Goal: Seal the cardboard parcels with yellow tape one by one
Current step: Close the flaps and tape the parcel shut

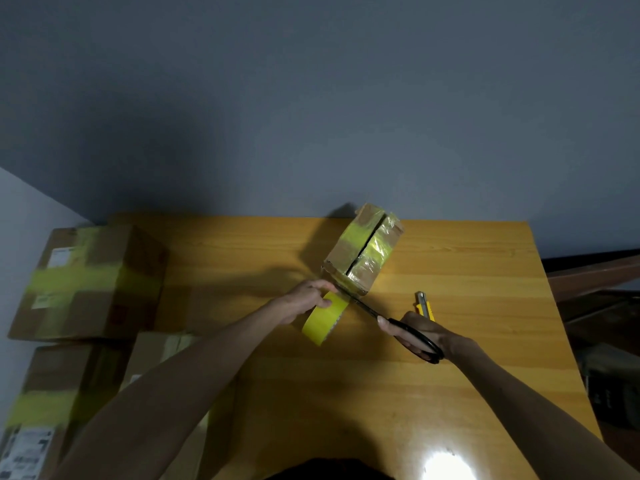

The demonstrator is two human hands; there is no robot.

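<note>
Wooden table (450, 358): carries everything I am working on. Cardboard boxes, three, at the table's left side: far box (90, 278) and near box (45, 403) banded in yellow tape, a third box (162, 351) between them and my left arm. Small parcel (363, 251): on the table's far middle, turned at an angle, yellow band across its slit top. My left hand (304, 299): fingers curled round the yellow tape roll (323, 318), just beside the parcel's near corner. My right hand (426, 336): gripping the black scissors (398, 327), blades reaching between roll and parcel. Yellow utility knife (424, 304): lying on the table just beyond my right hand.
</note>
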